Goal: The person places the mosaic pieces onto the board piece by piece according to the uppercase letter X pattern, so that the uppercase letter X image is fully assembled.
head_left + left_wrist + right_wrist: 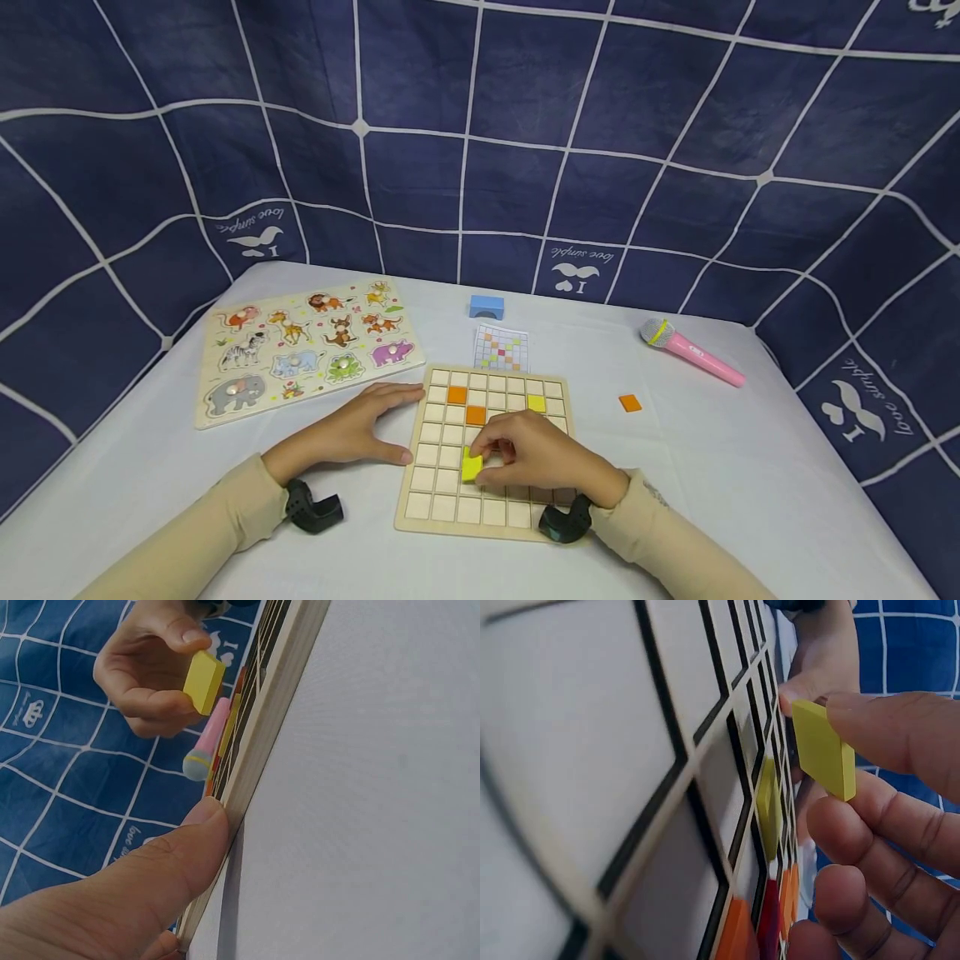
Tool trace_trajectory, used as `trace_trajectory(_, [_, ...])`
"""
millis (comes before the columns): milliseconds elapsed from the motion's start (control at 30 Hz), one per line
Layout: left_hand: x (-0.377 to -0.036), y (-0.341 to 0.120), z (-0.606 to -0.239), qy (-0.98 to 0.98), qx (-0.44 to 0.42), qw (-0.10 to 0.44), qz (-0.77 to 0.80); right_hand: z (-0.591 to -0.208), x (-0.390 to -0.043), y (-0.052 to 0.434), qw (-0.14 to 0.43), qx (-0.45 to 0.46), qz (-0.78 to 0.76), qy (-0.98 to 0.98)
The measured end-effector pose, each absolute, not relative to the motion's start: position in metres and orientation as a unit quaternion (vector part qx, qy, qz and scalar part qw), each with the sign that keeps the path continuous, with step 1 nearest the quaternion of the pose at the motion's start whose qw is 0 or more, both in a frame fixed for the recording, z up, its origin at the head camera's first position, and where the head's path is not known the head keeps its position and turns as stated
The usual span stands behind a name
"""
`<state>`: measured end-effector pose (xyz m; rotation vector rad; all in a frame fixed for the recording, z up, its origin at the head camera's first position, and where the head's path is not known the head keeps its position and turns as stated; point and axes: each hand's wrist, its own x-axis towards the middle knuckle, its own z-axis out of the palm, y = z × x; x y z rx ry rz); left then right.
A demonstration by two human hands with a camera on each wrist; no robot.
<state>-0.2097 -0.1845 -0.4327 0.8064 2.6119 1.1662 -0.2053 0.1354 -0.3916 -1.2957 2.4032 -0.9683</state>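
Note:
My right hand (528, 450) pinches a yellow square tile (471, 467) between thumb and fingers. In the right wrist view this tile (821, 746) stands tilted, raised off the wooden grid board (427, 527). Thumb and fingers spread, my left hand (348, 432) touches the board's left edge; its thumb (180, 851) rests against the rim in the left wrist view. Two orange tiles (457, 395) and another yellow tile (536, 403) lie in the board's upper squares. A red tile (769, 922) shows in the right wrist view. My right hand hides part of the grid.
A printed pattern card (501, 348) lies behind the board, with a blue block (487, 307) beyond it. An animal puzzle board (300, 342) is at the left. To the right are a loose orange tile (630, 403) and a pink toy microphone (701, 358).

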Motion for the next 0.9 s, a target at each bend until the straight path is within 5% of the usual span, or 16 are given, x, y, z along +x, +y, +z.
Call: trace_trajectory(900, [-0.210,-0.185,-0.431,0.877,0.268,0.087,0.390,-0.388,-0.192,0.100,0.114,-0.439,-0.236,0.859])
